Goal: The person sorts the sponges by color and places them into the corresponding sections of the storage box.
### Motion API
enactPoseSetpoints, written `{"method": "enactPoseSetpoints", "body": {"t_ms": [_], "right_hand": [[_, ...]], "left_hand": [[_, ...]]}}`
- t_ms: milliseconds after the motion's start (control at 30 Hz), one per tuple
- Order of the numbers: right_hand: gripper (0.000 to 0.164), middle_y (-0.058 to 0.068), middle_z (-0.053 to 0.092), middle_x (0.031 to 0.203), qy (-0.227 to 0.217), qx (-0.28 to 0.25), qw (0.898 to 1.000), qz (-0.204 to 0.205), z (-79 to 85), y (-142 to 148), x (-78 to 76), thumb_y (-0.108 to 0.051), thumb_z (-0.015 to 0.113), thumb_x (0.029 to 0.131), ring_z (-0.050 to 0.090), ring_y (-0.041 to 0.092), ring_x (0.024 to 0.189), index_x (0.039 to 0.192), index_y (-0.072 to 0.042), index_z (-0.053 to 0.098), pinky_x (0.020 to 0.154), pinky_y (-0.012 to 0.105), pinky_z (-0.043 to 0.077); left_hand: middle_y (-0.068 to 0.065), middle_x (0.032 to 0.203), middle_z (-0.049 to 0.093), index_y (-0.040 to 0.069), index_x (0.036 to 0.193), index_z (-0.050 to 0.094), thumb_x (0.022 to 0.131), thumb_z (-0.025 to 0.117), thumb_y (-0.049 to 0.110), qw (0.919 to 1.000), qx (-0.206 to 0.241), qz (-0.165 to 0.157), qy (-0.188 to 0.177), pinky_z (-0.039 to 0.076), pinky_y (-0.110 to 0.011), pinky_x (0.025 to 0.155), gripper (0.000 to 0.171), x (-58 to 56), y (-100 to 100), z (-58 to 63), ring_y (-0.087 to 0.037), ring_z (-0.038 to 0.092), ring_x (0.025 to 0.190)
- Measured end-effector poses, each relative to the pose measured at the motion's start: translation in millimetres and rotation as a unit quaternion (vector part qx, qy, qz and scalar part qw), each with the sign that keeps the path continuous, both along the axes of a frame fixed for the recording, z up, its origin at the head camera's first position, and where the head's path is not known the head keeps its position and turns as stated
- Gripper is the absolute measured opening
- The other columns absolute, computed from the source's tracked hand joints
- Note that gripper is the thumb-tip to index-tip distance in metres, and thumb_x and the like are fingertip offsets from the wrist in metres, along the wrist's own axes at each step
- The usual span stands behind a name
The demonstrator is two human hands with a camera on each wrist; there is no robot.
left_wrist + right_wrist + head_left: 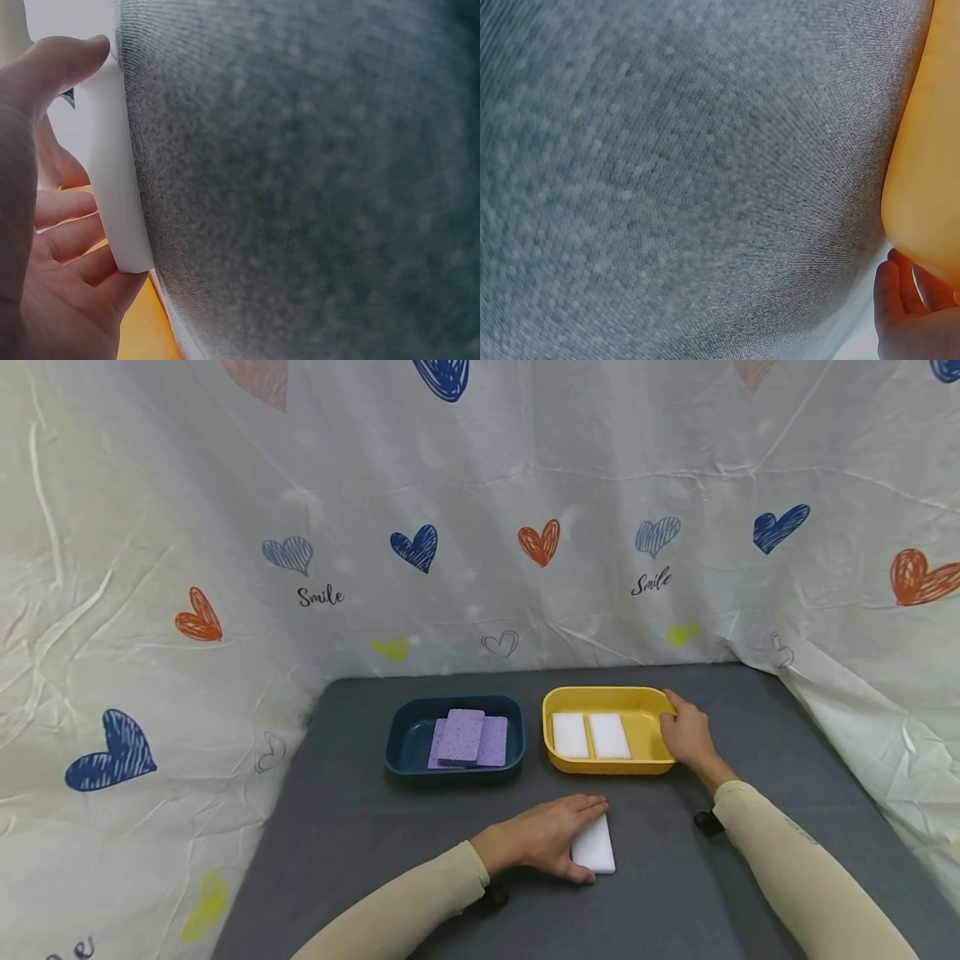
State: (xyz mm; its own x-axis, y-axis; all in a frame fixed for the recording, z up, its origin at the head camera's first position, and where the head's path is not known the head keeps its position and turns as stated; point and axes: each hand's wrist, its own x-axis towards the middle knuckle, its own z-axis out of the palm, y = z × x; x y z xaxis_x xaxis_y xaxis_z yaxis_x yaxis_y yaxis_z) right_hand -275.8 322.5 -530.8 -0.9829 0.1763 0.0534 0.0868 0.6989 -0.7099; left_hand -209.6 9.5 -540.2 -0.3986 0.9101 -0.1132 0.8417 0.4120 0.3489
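My left hand (547,835) grips a white sponge (595,846) at the front of the table, with the thumb at its near end and the fingers at its far end. Seen from the left wrist, the sponge (120,172) stands out as a thick white block between thumb and fingers. My right hand (688,732) holds the right end of a yellow tray (607,767), its thumb over the rim. Two white sponges (609,737) lie side by side in that tray. In the right wrist view the fingers (889,292) are against the tray's outer wall (922,180).
Left of the yellow tray stands a dark blue tray (401,735) with purple sponges (461,737) in it, one lying on top of the others. A grey cloth (360,843) covers the table. Behind it hangs a white curtain (465,602) printed with hearts.
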Motion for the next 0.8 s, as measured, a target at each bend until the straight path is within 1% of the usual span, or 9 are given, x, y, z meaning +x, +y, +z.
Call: {"method": "enactPoseSetpoints", "body": {"t_ms": [133,200,267,300,367,467,533,600,800], "right_hand": [[0.06,0.037,0.052,0.158,-0.003,-0.001,1.0,0.001,1.7,-0.1,0.8,-0.008,0.038,0.11,0.056,0.029,0.068,0.169,0.003,0.035,0.087,0.049,0.052],[0.06,0.038,0.055,0.154,-0.006,-0.003,1.0,0.001,2.6,-0.5,1.2,-0.008,0.038,0.11,0.049,0.024,0.059,0.169,0.003,0.035,0.084,0.046,0.051],[0.06,0.038,0.055,0.154,-0.007,-0.003,1.0,0.0,3.0,-1.2,1.3,-0.008,0.038,0.11,0.049,0.024,0.059,0.169,0.003,0.034,0.085,0.047,0.051],[0.06,0.037,0.051,0.158,-0.007,-0.004,1.0,0.0,3.0,-1.6,1.3,-0.008,0.038,0.11,0.05,0.025,0.061,0.169,0.003,0.034,0.087,0.047,0.051],[0.06,0.037,0.05,0.16,-0.008,-0.004,1.0,-0.001,2.5,-1.8,1.0,-0.009,0.038,0.11,0.054,0.029,0.067,0.169,0.002,0.034,0.09,0.05,0.052],[0.06,0.035,0.046,0.164,-0.01,-0.004,1.0,-0.003,2.0,-1.8,0.5,-0.009,0.038,0.11,0.063,0.036,0.086,0.169,0.002,0.034,0.097,0.054,0.052],[0.06,0.035,0.044,0.166,-0.01,-0.004,1.0,-0.003,1.6,-1.3,0.4,-0.009,0.038,0.11,0.064,0.04,0.1,0.169,0.002,0.034,0.101,0.056,0.051],[0.06,0.034,0.044,0.166,-0.01,-0.004,1.0,-0.004,1.6,-0.9,0.7,-0.009,0.038,0.11,0.064,0.043,0.109,0.169,0.002,0.034,0.103,0.058,0.051],[0.06,0.034,0.044,0.166,-0.009,-0.005,1.0,-0.005,1.6,-1.6,1.2,-0.009,0.037,0.111,0.064,0.045,0.109,0.169,0.002,0.034,0.103,0.059,0.052]], "left_hand": [[-0.005,0.177,0.038,0.009,0.17,0.037,0.094,0.082,0.055,1.0,-0.003,0.0,0.0,0.035,-0.037,0.133,0.099,0.8,0.8,1.4,-0.021,0.04,0.163],[-0.005,0.178,0.038,0.009,0.171,0.036,0.095,0.082,0.054,1.0,-0.004,0.0,-0.002,0.034,-0.037,0.133,0.099,0.9,0.9,2.2,-0.021,0.039,0.163],[-0.005,0.177,0.038,0.009,0.171,0.036,0.095,0.081,0.054,1.0,-0.005,-0.001,-0.002,0.035,-0.037,0.133,0.099,0.8,0.9,2.6,-0.021,0.04,0.162],[-0.005,0.177,0.038,0.009,0.17,0.036,0.095,0.081,0.054,1.0,-0.006,-0.002,-0.001,0.035,-0.037,0.132,0.098,0.7,0.9,2.6,-0.021,0.04,0.162],[-0.005,0.177,0.038,0.009,0.17,0.037,0.095,0.081,0.053,1.0,-0.006,-0.003,0.0,0.035,-0.036,0.132,0.098,0.6,0.9,3.0,-0.02,0.04,0.162],[-0.005,0.177,0.039,0.009,0.17,0.037,0.096,0.081,0.052,1.0,-0.005,-0.004,0.0,0.035,-0.036,0.132,0.097,0.5,1.0,3.1,-0.02,0.041,0.162],[-0.005,0.177,0.039,0.009,0.17,0.037,0.096,0.081,0.052,1.0,-0.006,-0.004,-0.001,0.035,-0.036,0.132,0.096,0.4,1.2,3.0,-0.02,0.041,0.162],[-0.005,0.177,0.039,0.009,0.17,0.038,0.096,0.081,0.052,1.0,-0.007,-0.003,-0.002,0.035,-0.036,0.132,0.096,0.5,1.5,3.3,-0.021,0.041,0.162],[-0.004,0.177,0.039,0.01,0.17,0.038,0.095,0.081,0.053,0.9999,-0.011,-0.003,0.001,0.036,-0.036,0.132,0.096,-1.0,2.6,4.2,-0.02,0.041,0.161]]}}
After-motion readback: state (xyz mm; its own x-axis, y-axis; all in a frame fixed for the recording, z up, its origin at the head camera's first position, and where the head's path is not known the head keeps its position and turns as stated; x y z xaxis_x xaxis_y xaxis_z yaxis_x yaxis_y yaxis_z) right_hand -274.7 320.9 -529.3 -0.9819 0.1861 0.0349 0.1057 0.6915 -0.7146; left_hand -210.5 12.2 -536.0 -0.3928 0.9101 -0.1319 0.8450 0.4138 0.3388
